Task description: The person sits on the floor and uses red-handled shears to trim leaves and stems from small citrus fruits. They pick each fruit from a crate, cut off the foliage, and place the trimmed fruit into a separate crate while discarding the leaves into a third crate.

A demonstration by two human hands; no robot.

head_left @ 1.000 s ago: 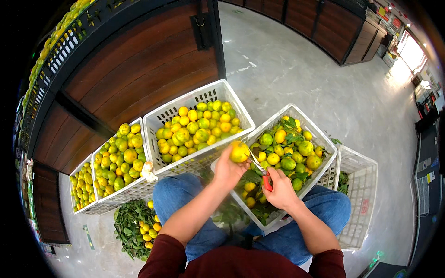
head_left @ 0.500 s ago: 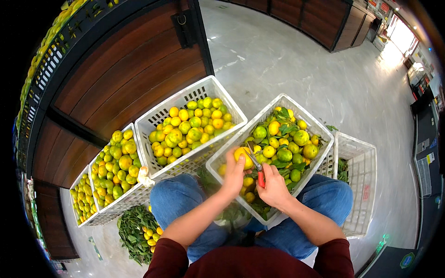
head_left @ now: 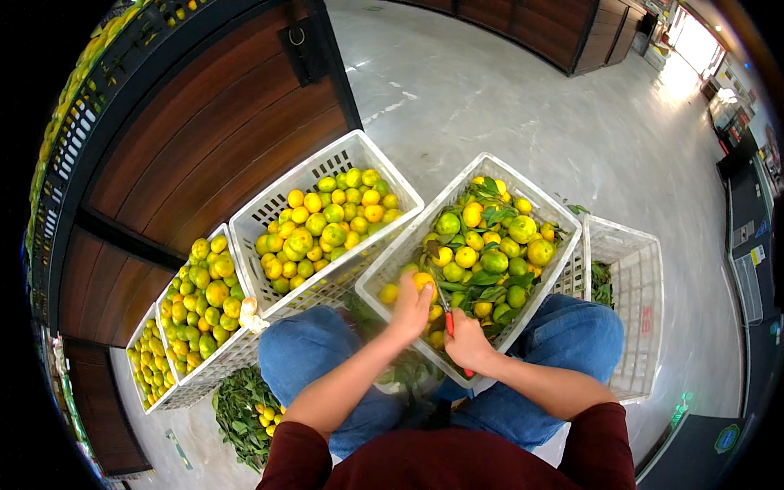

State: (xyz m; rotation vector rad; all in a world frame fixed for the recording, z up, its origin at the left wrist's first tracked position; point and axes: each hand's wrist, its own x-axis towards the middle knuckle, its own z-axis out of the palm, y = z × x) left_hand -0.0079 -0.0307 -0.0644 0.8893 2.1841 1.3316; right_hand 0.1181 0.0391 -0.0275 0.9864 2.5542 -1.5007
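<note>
In my left hand (head_left: 411, 309) I hold a yellow mandarin (head_left: 423, 282) above the near left corner of a white plastic crate (head_left: 374, 286). My right hand (head_left: 469, 341) is closed round red-handled snips (head_left: 449, 322), whose grey blades lie close beside the fruit. Whether the blades are open or touch the mandarin I cannot tell. Between my knees, the crate is filled with green and yellow mandarins (head_left: 494, 261), many with leaves (head_left: 487, 278) on them.
To the left stands a second white crate (head_left: 390, 163) of mandarins without leaves. Two more filled crates (head_left: 214, 359) adjoin it. Cut leaves and several fruits form a pile (head_left: 241, 416) on the floor by my left leg. On the right is another crate (head_left: 629, 286) with some leaves inside.
Both hands have moved down toward me, with the mandarin and the snips. The snips' blades now show less beside the fruit. The view has shifted slightly.
</note>
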